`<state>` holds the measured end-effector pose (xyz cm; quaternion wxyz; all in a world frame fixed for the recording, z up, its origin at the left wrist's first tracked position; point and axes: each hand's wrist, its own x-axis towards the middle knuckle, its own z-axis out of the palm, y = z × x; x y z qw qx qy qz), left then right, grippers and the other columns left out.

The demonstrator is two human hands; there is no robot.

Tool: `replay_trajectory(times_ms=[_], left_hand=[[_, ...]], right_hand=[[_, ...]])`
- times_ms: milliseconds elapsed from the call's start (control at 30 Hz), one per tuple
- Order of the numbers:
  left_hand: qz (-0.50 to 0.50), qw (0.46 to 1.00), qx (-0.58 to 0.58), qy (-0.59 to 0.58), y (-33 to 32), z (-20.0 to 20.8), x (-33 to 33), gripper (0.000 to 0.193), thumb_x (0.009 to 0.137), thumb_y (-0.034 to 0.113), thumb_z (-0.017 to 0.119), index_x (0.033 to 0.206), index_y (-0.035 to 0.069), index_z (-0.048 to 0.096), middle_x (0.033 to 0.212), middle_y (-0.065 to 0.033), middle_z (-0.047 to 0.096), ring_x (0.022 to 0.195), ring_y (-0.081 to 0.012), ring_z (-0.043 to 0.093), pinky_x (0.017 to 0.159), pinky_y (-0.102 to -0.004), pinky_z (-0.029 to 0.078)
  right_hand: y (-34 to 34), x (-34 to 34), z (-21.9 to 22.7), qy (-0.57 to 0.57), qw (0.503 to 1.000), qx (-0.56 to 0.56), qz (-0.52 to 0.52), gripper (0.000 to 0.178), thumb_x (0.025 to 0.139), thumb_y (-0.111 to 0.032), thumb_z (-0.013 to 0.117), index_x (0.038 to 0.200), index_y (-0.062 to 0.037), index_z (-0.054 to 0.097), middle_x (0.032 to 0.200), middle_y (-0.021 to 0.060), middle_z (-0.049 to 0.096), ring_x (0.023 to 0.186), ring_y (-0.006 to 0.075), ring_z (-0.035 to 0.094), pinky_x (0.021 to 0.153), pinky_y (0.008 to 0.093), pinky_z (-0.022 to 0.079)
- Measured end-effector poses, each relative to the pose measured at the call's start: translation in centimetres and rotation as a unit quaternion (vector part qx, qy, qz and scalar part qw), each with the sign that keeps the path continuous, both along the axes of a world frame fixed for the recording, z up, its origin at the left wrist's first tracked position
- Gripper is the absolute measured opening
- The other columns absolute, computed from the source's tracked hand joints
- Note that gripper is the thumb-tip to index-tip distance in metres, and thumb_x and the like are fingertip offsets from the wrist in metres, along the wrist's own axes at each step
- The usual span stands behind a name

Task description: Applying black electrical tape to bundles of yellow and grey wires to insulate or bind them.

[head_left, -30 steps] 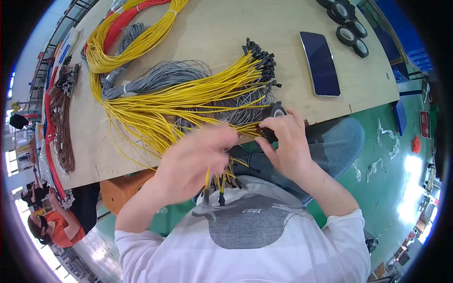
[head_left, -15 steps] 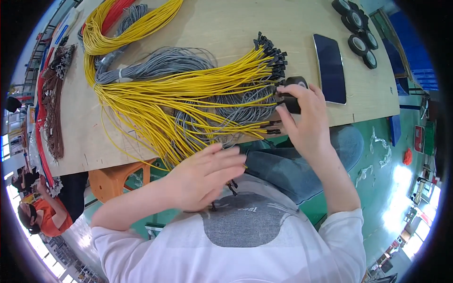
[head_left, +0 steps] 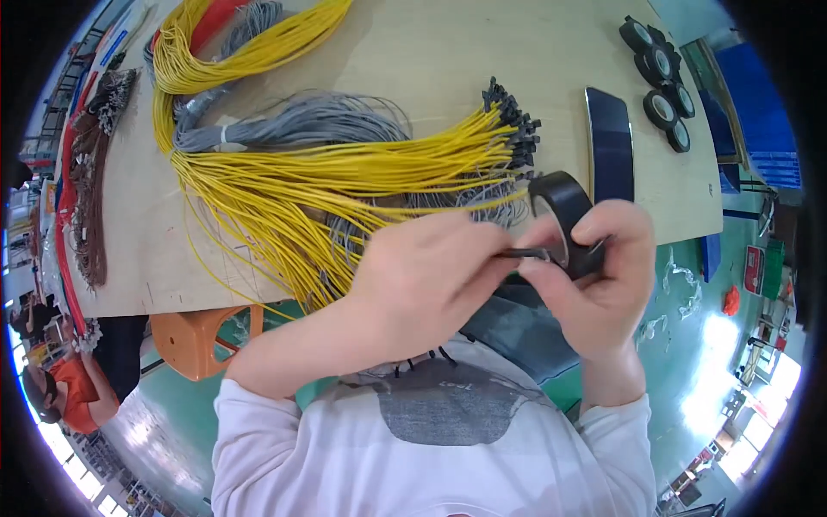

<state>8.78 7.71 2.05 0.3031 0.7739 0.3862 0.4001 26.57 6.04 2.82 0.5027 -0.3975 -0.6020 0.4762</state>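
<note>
My right hand (head_left: 607, 280) grips a roll of black tape (head_left: 564, 202), which is tilted on edge, its pale core showing. A narrow dark strip (head_left: 527, 253) spans the gap between the roll and my left hand (head_left: 431, 271); it looks like the loose tape end. The left fingers are closed on that strip, and their tips are partly hidden. Behind both hands a large bundle of yellow wires (head_left: 345, 172) lies fanned out on the table, with black connectors (head_left: 517, 129) at its right end. Grey wires (head_left: 301, 121) lie behind and under the yellow ones.
A dark-screened phone (head_left: 610, 142) and several black tape rolls (head_left: 659, 65) lie on the wooden table (head_left: 448, 43) to the right. Red and brown wire bundles (head_left: 90, 198) line its left side. An orange stool (head_left: 185, 345) stands below the edge; another person (head_left: 82, 392) is at far left.
My right hand has picked up the tape roll from beside the connectors and drawn it nearer. My left hand has moved right and up to meet it, closing on the dark strip.
</note>
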Motion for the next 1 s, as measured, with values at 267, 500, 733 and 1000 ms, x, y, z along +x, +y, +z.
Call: replay_trajectory(times_ms=[267,500,733,1000], left_hand=[[0.123,0.918,-0.28,-0.251,-3.2,1.1,-6.4,0.008,0.084,0.003,0.06,0.091,-0.002,0.06,0.074,-0.0067,0.063,0.059,-0.0051,0.055,0.049,-0.0165,0.043],[0.165,0.82,-0.371,-0.404,-5.6,-1.5,-9.2,0.015,0.083,0.013,0.061,0.09,-0.001,0.059,0.093,-0.0179,0.062,0.082,-0.0214,0.061,0.072,-0.0342,0.049],[-0.031,0.716,-0.538,-0.445,-3.1,-0.3,-11.2,0.065,0.094,0.048,0.025,0.127,-0.006,0.039,0.131,-0.0205,0.043,0.123,-0.0302,0.04,0.102,-0.0416,0.03],[0.003,0.915,-0.384,-0.124,-3.8,1.7,-11.3,0.038,0.083,0.006,0.054,0.119,-0.005,0.048,0.125,-0.0195,0.05,0.115,-0.0275,0.05,0.094,-0.0351,0.04]], right_hand=[[3.2,-7.2,-0.9,-0.011,0.988,-0.048,0.149,0.03,0.072,-0.002,0.068,0.097,-0.0049,0.053,0.09,0.0101,0.056,0.077,0.0228,0.057,0.069,0.0292,0.045],[4.1,-7.9,-1.1,-0.132,0.971,0.02,0.198,0.024,0.069,0.001,0.066,0.089,-0.0058,0.054,0.081,0.0091,0.057,0.074,0.0268,0.055,0.069,0.0311,0.045],[4.6,-7.9,-0.2,-0.183,0.949,-0.017,0.257,0.024,0.069,0.003,0.065,0.088,-0.0058,0.054,0.081,0.0089,0.057,0.075,0.029,0.052,0.076,0.0345,0.042],[4.8,-7.8,-0.1,-0.202,0.947,-0.065,0.241,0.025,0.069,0.001,0.065,0.092,-0.0038,0.055,0.087,0.0103,0.058,0.08,0.0289,0.055,0.072,0.0333,0.044]])
